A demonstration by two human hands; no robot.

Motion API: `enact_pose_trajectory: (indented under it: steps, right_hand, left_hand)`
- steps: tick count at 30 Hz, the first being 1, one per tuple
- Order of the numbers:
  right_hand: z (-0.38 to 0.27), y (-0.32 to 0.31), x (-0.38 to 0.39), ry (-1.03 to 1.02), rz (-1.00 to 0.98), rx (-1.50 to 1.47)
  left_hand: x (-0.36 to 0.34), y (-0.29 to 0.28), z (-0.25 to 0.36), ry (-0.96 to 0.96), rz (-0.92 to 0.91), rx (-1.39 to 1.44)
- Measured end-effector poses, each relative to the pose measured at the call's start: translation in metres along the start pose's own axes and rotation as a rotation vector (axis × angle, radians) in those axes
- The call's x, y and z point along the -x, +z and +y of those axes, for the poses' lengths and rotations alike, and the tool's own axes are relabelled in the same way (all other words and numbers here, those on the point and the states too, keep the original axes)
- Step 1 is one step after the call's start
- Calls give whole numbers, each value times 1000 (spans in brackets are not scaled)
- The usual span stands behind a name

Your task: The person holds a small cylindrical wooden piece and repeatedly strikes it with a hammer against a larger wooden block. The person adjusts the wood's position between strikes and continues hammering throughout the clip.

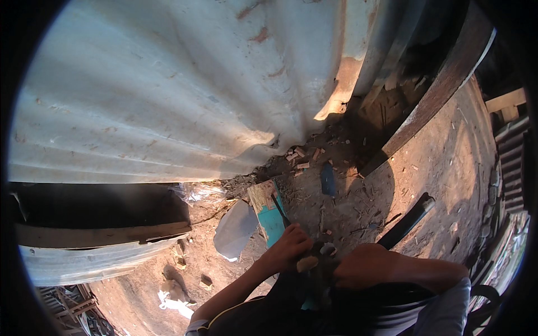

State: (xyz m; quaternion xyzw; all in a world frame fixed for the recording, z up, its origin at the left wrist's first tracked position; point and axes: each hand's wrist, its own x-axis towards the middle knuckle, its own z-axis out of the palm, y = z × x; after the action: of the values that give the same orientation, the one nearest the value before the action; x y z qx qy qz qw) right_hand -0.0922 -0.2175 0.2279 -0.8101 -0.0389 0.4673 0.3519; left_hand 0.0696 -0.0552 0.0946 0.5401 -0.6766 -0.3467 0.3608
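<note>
1. The left hand [288, 246] sits at about 6 o'clock in the view, fingers curled over the near end of a teal board [270, 215] and pinching a small pale wood piece [306, 263]; a thin dark blade [280, 211], perhaps a chisel or knife, rises from under it toward 11 o'clock across the board.
2. The right hand [363, 266] lies just to the 3 o'clock side of the left, clenched round something dark; a long dark handle [408, 221] runs from it toward 1 o'clock, so it appears to be grasping a hammer or hatchet, though the head is hidden.
3. The board rests on the dirt floor [448, 157], its far end pointing to 11 o'clock, with a grey sheet scrap [235, 229] just beside it at 9 o'clock.
4. Wood chips [300, 159] lie scattered at 12 o'clock, near a small blue object [328, 179]; a corrugated metal sheet [168, 95] fills the upper left.
5. Judged from this, the step in hand looks like shaping or splitting the small piece against the board.
6. A next stroke would call for the left fingers kept clear of the blade, the piece braced firmly, and a short controlled swing.
</note>
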Motion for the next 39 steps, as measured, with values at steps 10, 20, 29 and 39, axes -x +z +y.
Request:
enact_pose_trajectory:
  steps: [10, 20, 29, 39]
  right_hand:
    - [5, -8, 16, -24, 172, 42]
    - [1, -16, 24, 11, 209, -10]
    - [4, -11, 28, 27, 249, -13]
    - [-20, 4, 29, -174, 276, 10]
  left_hand:
    - [-11, -9, -1, -49, -7, 11]
    - [-24, -20, 10, -42, -56, 48]
    - [-23, -27, 13, -76, -79, 48]
    - [-24, -13, -5, -19, -70, 13]
